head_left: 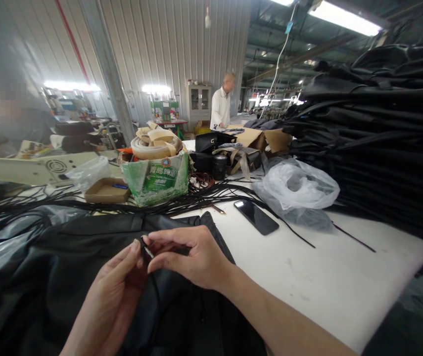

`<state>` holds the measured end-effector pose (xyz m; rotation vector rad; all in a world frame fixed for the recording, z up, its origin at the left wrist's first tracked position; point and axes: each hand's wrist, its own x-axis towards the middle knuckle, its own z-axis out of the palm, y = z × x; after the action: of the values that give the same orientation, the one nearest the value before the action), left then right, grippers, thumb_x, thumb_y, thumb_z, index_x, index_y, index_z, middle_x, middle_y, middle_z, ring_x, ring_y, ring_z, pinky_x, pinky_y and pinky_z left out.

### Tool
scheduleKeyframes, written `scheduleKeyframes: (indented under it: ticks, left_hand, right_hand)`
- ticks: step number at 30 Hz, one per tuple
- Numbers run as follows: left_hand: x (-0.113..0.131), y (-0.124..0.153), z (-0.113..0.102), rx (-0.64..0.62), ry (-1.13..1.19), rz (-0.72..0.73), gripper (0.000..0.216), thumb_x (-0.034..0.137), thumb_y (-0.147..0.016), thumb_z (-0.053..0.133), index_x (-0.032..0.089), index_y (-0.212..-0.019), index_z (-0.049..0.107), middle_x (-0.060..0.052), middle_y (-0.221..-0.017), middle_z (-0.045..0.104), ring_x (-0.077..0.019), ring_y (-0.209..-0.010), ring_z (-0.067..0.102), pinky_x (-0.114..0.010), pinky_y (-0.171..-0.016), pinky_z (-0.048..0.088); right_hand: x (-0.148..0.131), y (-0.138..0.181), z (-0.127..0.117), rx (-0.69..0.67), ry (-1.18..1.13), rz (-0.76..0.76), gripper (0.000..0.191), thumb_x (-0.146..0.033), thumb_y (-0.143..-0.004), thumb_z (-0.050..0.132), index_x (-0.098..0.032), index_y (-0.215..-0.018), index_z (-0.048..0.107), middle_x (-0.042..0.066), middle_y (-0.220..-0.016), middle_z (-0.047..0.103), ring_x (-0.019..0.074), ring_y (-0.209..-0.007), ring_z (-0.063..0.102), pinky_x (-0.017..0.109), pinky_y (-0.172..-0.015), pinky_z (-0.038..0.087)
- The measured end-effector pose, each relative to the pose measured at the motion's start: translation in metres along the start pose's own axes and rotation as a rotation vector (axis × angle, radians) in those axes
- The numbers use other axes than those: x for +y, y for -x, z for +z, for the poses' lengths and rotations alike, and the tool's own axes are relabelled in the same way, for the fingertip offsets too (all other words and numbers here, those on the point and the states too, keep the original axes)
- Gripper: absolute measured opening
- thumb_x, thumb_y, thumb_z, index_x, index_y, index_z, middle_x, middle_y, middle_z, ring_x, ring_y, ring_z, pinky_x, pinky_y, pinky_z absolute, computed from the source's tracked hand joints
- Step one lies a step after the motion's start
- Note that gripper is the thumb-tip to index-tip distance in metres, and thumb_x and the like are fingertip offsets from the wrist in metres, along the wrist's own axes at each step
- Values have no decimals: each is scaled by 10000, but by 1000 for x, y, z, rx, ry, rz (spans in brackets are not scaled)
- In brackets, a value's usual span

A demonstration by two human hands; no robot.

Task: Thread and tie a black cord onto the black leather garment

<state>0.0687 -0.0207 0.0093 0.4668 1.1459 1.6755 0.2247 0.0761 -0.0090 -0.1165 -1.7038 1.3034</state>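
Over a black garment-like piece (pixel 66 257), my two hands meet near the middle of the view. My left hand (pixel 117 279) is closed, with thumb and fingertips pinching a thin black cord (pixel 155 284) that hangs down over the dark material. A small silvery piece (pixel 149 252) shows between the hands, by the cord; its kind is too small to tell. My right hand (pixel 192 254) curves in from the right, its fingertips closed at the cord's upper part and its thumb beside the silvery piece. The fingertips partly hide what they grip.
A phone (pixel 256 216) and a pen-like item (pixel 218 210) lie on the white table (pixel 289 277). Behind are black cords (pixel 85 201), a green carton (pixel 155 178), a small box (pixel 107 190) and a plastic bag (pixel 296 185). Black goods (pixel 374 133) are piled right; two people are beyond.
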Motion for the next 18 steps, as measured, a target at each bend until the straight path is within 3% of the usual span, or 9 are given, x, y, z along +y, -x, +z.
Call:
scheduleKeyframes:
  ticks: [8,13,18]
  left_hand:
    - [-2,3,9,19,43,25,605,434,-492,1200,124,-920,905,-83,-899,801,-129,-771,681,-149,-721,637]
    - [-6,3,10,29,42,34,607,435,-467,1204,124,-899,910,-95,-911,821,-120,-728,659,-158,-717,647]
    - [-6,6,14,61,44,7,654,429,-420,1208,108,-906,913,-130,-934,828,-184,-819,731,-198,-760,675]
  right_hand:
    - [5,0,2,42,262,-249,225,-339,-1071,908,-174,-1223,911,69,-1077,871,166,-880,821,224,-814,643]
    - [10,3,2,51,337,-277,271,-354,-1081,894,-157,-1268,889,86,-1101,872,184,-899,836,243,-827,656]
    - [9,4,2,36,375,-313,288,-267,-1103,860,-94,-1334,854,105,-1049,858,183,-875,820,246,-823,657]
